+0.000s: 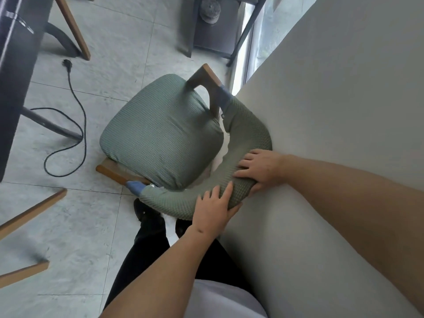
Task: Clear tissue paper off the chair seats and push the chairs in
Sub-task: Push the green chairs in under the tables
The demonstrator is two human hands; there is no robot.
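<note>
A chair with a green knitted seat cushion (160,134) and a curved green-covered backrest (247,138) stands on the tiled floor, its back close to a pale wall. No tissue paper shows on the seat. My left hand (215,207) grips the lower part of the backrest, fingers over the top and thumb behind. My right hand (259,168) clasps the backrest just to the right of it. Wooden arm ends (114,173) stick out from the cover on both sides.
A black power cable with plug (75,106) lies looped on the floor left of the chair. A dark table edge (16,76) runs along the left. Wooden chair legs (29,214) show at the lower left. A dark stand (213,26) is at the top.
</note>
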